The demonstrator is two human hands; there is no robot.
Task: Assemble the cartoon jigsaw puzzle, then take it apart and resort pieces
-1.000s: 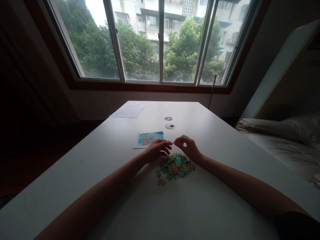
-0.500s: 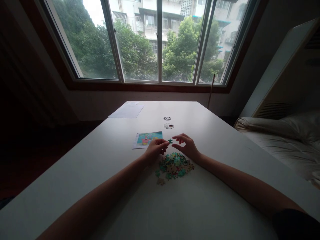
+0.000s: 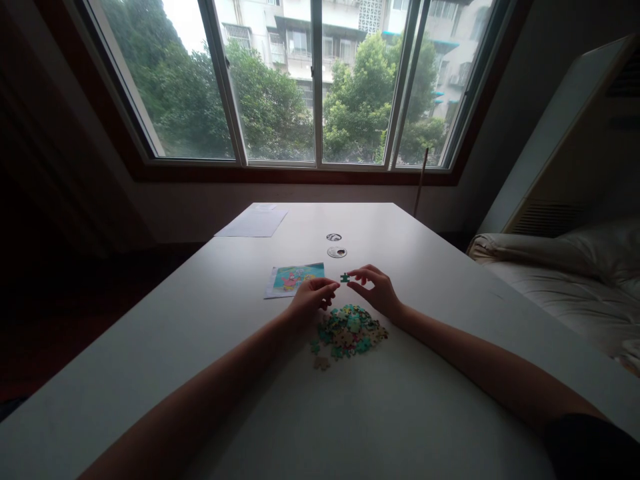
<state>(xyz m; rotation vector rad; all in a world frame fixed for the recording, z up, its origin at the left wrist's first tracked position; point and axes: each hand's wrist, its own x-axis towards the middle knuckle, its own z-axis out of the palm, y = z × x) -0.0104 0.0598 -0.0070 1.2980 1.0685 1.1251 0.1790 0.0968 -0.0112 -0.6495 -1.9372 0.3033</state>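
A small dark green jigsaw puzzle piece (image 3: 345,278) is pinched between the thumb and fingertips of my right hand (image 3: 374,288), above the table. Just left of the piece is my left hand (image 3: 314,295), its thumb and forefinger pressed together with nothing visible between them. Below both hands lies a loose pile of jigsaw pieces (image 3: 353,330), some green, some showing tan backs. A picture sheet (image 3: 287,279) with a colourful cartoon print lies behind my left hand, which covers its near right corner.
Two round flat items (image 3: 337,253) lie on the white table (image 3: 320,420) beyond my hands. White paper (image 3: 253,223) rests at the far left corner. A padded cream seat (image 3: 540,267) stands along the right side, and a window is ahead.
The puzzle piece has passed from my left fingertips to my right hand, moving slightly right and up. My right fingers have closed on it. The pile looks the same.
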